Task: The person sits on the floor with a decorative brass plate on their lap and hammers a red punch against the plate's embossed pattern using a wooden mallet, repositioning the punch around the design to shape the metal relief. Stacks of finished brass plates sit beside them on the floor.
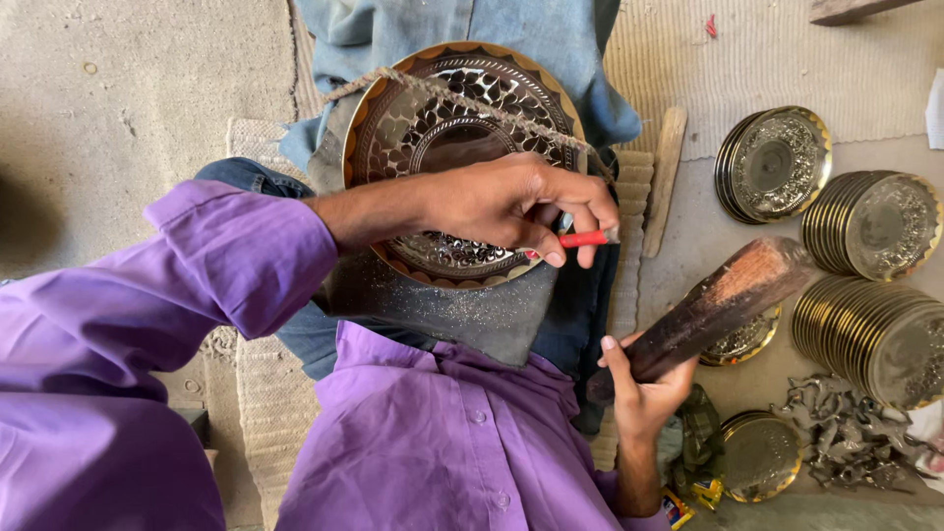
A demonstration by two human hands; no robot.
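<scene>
The left hand [511, 206] pinches a red-handled chisel [583, 239] against the lower edge of an engraved brass plate [457, 128] propped on the person's lap; the right hand [644, 388] grips a wooden mallet [723, 300], raised beside it; stacks of engraved brass plates [870, 285] lie on the floor at right.

Metal-engraving workshop: stacked brass plates [875, 224], metal scraps [844, 433] on concrete floor [118, 79], woven mat [767, 59].

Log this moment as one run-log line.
left hand: pinches red-handled tool on engraved plate | right hand: grips wooden mallet | stacked plates at right
</scene>
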